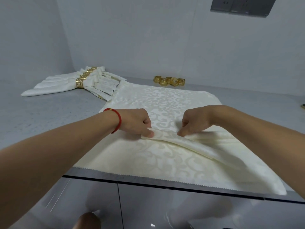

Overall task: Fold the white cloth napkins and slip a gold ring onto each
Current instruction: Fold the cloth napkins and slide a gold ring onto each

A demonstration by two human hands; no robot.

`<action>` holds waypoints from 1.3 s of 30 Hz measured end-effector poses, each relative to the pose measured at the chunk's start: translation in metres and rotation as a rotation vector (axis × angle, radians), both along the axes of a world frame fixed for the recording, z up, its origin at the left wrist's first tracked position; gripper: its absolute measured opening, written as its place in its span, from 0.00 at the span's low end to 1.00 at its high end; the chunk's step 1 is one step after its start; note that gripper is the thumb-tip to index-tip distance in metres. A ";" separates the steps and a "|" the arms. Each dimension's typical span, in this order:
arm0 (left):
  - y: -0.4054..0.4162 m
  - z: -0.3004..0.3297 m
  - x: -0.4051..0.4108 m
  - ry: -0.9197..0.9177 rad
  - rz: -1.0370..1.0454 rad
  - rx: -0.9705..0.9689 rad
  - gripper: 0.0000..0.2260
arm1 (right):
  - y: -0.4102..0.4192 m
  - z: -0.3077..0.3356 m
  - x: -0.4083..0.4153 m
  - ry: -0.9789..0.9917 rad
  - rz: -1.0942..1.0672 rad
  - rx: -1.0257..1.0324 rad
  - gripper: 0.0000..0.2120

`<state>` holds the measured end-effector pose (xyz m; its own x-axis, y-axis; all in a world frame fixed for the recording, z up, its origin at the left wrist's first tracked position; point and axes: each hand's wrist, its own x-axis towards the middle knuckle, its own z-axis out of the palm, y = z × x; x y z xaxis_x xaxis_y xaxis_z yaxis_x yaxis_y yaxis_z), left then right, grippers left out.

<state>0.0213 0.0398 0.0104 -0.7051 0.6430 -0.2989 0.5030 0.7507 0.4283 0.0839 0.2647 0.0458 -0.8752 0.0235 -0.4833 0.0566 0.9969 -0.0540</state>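
A white patterned cloth napkin (165, 103) lies spread on the grey counter in front of me. Across its middle runs a narrow raised pleat (166, 135). My left hand (137, 121), with a red cord at the wrist, pinches the pleat's left end. My right hand (196, 120) pinches the same pleat a little to the right. Several loose gold rings (170, 80) sit behind the napkin near the wall. At the back left lie several folded napkins (69, 82), each with a gold ring (80, 82) around it.
The grey counter (49, 113) ends at a front edge (148, 181) just under the napkin's zigzag hem, with glossy cabinet doors below. A grey wall rises behind, with a dark socket panel (242, 5) at the top right. A small dark object (303, 105) shows at the right border.
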 end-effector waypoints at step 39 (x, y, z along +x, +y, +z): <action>0.010 0.013 -0.003 -0.153 0.003 -0.071 0.07 | -0.013 -0.003 -0.007 -0.012 0.092 -0.420 0.14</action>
<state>0.0180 0.0500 0.0236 -0.6494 0.6147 -0.4476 0.4337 0.7829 0.4460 0.0773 0.2522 0.0432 -0.8587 -0.2558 -0.4442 -0.0288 0.8893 -0.4565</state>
